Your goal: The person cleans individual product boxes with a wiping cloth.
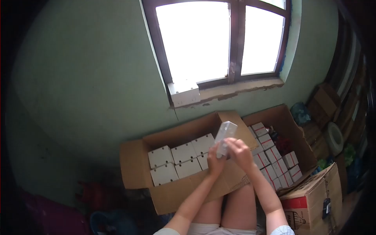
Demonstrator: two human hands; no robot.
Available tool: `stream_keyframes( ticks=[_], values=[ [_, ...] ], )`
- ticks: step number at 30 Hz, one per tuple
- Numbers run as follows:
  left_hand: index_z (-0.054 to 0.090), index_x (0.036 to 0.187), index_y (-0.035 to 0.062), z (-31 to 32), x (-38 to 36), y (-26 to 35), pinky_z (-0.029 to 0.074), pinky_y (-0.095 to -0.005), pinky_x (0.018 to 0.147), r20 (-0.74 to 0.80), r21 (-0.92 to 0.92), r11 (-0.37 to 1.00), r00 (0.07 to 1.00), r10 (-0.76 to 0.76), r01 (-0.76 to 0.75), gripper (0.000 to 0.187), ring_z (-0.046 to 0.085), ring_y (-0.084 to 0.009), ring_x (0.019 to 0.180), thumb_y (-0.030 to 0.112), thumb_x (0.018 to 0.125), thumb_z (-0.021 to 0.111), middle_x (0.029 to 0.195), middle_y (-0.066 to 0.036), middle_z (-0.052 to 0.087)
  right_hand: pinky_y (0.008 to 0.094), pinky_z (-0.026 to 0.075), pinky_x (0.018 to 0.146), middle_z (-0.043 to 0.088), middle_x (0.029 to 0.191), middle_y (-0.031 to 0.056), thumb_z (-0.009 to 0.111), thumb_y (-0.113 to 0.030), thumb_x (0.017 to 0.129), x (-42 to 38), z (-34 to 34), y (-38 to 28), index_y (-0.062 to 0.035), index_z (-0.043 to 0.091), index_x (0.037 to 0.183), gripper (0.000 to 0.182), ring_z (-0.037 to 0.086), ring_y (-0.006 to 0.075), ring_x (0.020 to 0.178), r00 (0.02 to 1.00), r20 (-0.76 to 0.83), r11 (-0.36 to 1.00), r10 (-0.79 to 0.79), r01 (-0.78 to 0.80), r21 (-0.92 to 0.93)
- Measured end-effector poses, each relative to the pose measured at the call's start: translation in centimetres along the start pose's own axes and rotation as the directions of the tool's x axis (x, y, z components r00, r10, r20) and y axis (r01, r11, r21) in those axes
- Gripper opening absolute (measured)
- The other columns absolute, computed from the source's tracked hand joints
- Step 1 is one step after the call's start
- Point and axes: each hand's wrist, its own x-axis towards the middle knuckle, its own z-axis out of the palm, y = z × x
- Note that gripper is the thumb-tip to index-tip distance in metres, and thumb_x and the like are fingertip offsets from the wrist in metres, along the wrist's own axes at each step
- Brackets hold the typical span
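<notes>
In front of me, a long clear plastic package (226, 131) stands tilted between both hands, over the near right corner of an open cardboard carton (168, 197). My left hand (216, 162) grips its lower end from the left. The fingers of my right hand (240, 154) close on its right side, near the lower half. What is inside the package is too faint to make out. Beneath and left of my hands, the carton holds several white boxes (161, 157) in two rows, with small dark spots at their edges.
A second open carton (299, 138) on the right holds small white boxes with red stripes (279, 167). Nearer stands a printed cardboard box (313, 199). A white box (185, 96) sits on the windowsill. A blue tub (102, 222) is at lower left.
</notes>
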Motion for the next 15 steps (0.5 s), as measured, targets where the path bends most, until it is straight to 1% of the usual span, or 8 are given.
stream_keyframes(
  ticks=[1,3,4,8,9,11,13,15],
  values=[
    [0.056,0.129,0.0090,-0.4,0.1,0.4,0.050,-0.0443,0.090,0.000,0.005,1.000,1.000,0.018,-0.018,0.060,0.062,-0.0365,0.108,0.008,0.074,0.079,0.114,-0.018,0.065,0.0418,0.053,0.085,0.067,0.114,0.0142,0.065,0.003,0.077,1.0,-0.4,0.7,-0.0014,0.067,0.116,0.039,0.064,0.0332,0.098,0.996,-0.056,0.997,0.075,-0.073,0.034],
    [0.058,0.128,0.0095,-0.8,-0.4,1.4,0.049,-0.0449,0.091,0.061,-0.044,0.995,0.994,0.086,-0.084,0.057,0.062,-0.0368,0.104,0.009,0.075,0.080,0.111,-0.018,0.065,0.0426,0.053,0.086,0.067,0.111,0.0145,0.063,0.003,0.078,2.8,-2.2,0.8,-0.0007,0.066,0.115,0.037,0.063,0.0338,0.098,0.979,-0.153,0.987,0.132,-0.144,-0.070],
    [0.058,0.128,0.0095,-0.9,-0.4,1.6,0.050,-0.0439,0.090,0.057,-0.040,0.994,0.993,0.102,-0.100,0.056,0.063,-0.0364,0.103,0.010,0.076,0.080,0.110,-0.018,0.065,0.0433,0.052,0.087,0.067,0.111,0.0142,0.063,0.004,0.079,3.3,-2.5,1.1,-0.0004,0.067,0.113,0.035,0.064,0.0338,0.098,0.974,-0.189,0.990,0.127,-0.136,-0.032],
    [0.058,0.128,0.0076,-0.4,-0.7,1.1,0.045,-0.0462,0.099,0.041,-0.058,0.997,0.998,-0.046,0.048,0.054,0.061,-0.0371,0.108,0.005,0.076,0.074,0.116,-0.017,0.066,0.0385,0.055,0.085,0.066,0.115,0.0092,0.065,0.002,0.076,0.1,-0.3,0.1,-0.0045,0.066,0.118,0.043,0.064,0.0283,0.097,0.998,-0.052,1.000,-0.019,0.019,-0.007],
    [0.058,0.128,0.0076,-0.1,-0.8,-0.3,0.047,-0.0439,0.094,0.003,-0.076,0.997,0.999,-0.033,0.033,0.054,0.062,-0.0350,0.106,0.007,0.077,0.076,0.113,-0.018,0.066,0.0385,0.055,0.085,0.066,0.115,0.0092,0.065,0.002,0.076,-1.4,0.3,-0.7,-0.0045,0.066,0.118,0.043,0.064,0.0283,0.097,0.999,-0.046,1.000,-0.019,0.018,-0.012],
    [0.058,0.128,0.0077,-0.4,-1.1,-0.2,0.050,-0.0417,0.089,-0.027,-0.093,0.995,0.999,-0.033,0.031,0.055,0.063,-0.0328,0.105,0.010,0.077,0.078,0.110,-0.019,0.065,0.0377,0.056,0.084,0.067,0.112,0.0089,0.064,0.001,0.075,-3.4,0.6,-2.8,-0.0062,0.068,0.118,0.043,0.064,0.0270,0.096,0.981,0.178,0.997,-0.081,0.076,0.034],
    [0.057,0.128,0.0066,-0.6,0.2,0.3,0.050,-0.0413,0.089,-0.018,-0.084,0.996,0.999,-0.027,0.025,0.055,0.064,-0.0317,0.105,0.010,0.077,0.078,0.109,-0.019,0.065,0.0383,0.055,0.084,0.067,0.112,0.0087,0.063,0.000,0.077,-1.7,0.5,-1.4,-0.0074,0.067,0.119,0.044,0.064,0.0274,0.096,0.993,0.094,0.996,-0.066,0.059,0.070],
    [0.057,0.128,0.0068,-0.5,0.1,0.6,0.051,-0.0418,0.088,-0.003,-0.028,0.999,1.000,0.018,-0.018,0.056,0.065,-0.0323,0.103,0.011,0.076,0.079,0.109,-0.018,0.066,0.0413,0.053,0.087,0.065,0.116,0.0113,0.064,0.001,0.079,0.1,-0.2,-0.5,-0.0054,0.066,0.119,0.041,0.063,0.0315,0.099,0.998,-0.004,0.995,0.069,-0.068,0.078]
  ],
)
